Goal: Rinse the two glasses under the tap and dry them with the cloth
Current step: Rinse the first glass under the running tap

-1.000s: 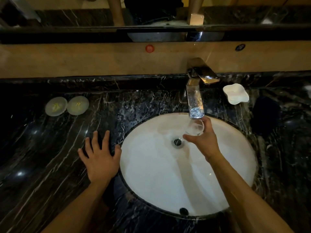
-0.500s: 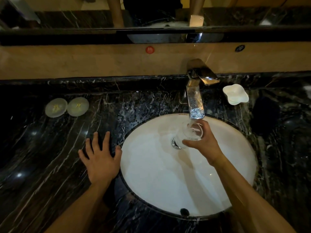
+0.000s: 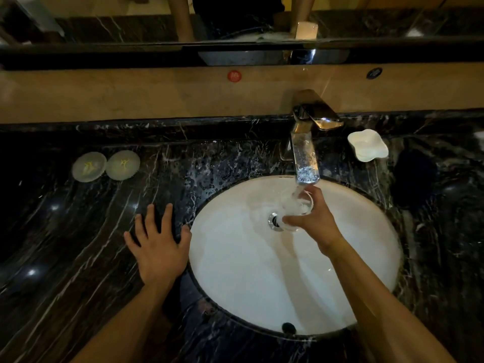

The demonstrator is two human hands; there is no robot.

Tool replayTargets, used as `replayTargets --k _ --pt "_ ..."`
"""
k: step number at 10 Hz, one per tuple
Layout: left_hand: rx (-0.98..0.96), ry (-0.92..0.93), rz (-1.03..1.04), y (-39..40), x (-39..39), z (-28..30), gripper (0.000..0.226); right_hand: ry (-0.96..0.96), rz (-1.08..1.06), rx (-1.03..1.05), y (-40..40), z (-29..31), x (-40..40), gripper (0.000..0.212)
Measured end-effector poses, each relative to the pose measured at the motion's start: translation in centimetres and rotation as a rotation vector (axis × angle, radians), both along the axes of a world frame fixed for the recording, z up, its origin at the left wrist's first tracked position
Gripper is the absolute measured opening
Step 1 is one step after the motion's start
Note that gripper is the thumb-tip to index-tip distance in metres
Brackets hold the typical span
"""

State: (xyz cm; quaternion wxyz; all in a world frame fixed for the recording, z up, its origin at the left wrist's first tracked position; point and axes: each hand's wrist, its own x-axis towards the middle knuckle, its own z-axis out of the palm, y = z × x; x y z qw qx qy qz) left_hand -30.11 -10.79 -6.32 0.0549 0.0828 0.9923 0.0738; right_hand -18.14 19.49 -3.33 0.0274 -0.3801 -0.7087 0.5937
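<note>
Lids: two round pale lids are seen side by side at the far left of the counter, well apart from the basin.
Left hand: the left hand is laid flat on the counter just beside the basin rim, fingers spread and straight, nothing held.
Basin: a white oval basin is sunk into the dark marble; the drain is partly hidden by the glass.
Glass: a clear glass is held under the running tap, tilted, with water pouring over it.
Grip: the right hand is wrapped round the glass's side, fingers and thumb curled on the wall.
Handling: the glass is judged light, rigid, fragile and slippery when wet; it is best taken round the body, away from the thin rim.
Obstacles: the hard spout and basin wall are close by and could chip the glass if knocked.
Right side: a small white dish sits near the tap; a dark shape beyond it is possibly the cloth, too dim to be sure.
Second glass: not made out in this view.
</note>
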Motion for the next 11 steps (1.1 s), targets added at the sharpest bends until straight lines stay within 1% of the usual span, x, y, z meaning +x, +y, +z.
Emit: replayTargets --k 1,2,3,4,5,6,7,8,9,10,11 --pt "0.007 -0.005 0.005 -0.1 -0.1 -0.1 0.07 0.039 -0.029 0.024 -0.3 0.2 0.2 0.082" --pt "0.01 -0.006 0.0 0.0 0.0 -0.1 0.069 -0.01 0.014 0.057 0.1 0.5 -0.1 0.081" --pt "0.008 -0.003 0.003 0.0 0.0 0.0 0.069 0.032 -0.079 -0.317 0.8 0.6 0.6 0.074" --pt "0.005 -0.001 0.002 0.0 0.0 -0.1 0.069 0.054 -0.173 -0.151 0.1 -0.1 0.7 0.078" --pt "0.006 -0.003 0.007 -0.1 0.0 -0.2 0.069 -0.031 -0.048 0.074 -0.1 0.3 0.3 0.079" --pt "0.006 -0.007 0.011 0.0 0.0 -0.1 0.07 0.008 -0.063 -0.238 0.7 0.2 0.9 0.075" --pt "0.006 -0.008 0.011 0.0 0.0 -0.1 0.07 0.024 -0.046 -0.04 -0.1 0.2 0.6 0.083" --pt "0.001 -0.007 0.009 0.0 0.0 -0.1 0.07 0.005 0.048 -0.022 -0.1 0.3 0.3 0.087" --pt "0.019 0.007 0.007 0.0 0.0 -0.1 0.07 0.059 -0.008 -0.09 -0.1 0.1 0.6 0.086" --pt "0.015 0.004 0.004 0.0 0.0 0.0 0.07 0.051 -0.068 -0.01 -0.4 -0.1 0.1 0.083" --pt "0.012 0.008 0.002 0.0 0.0 -0.1 0.07 -0.019 0.065 -0.073 0.7 0.2 -0.1 0.084"
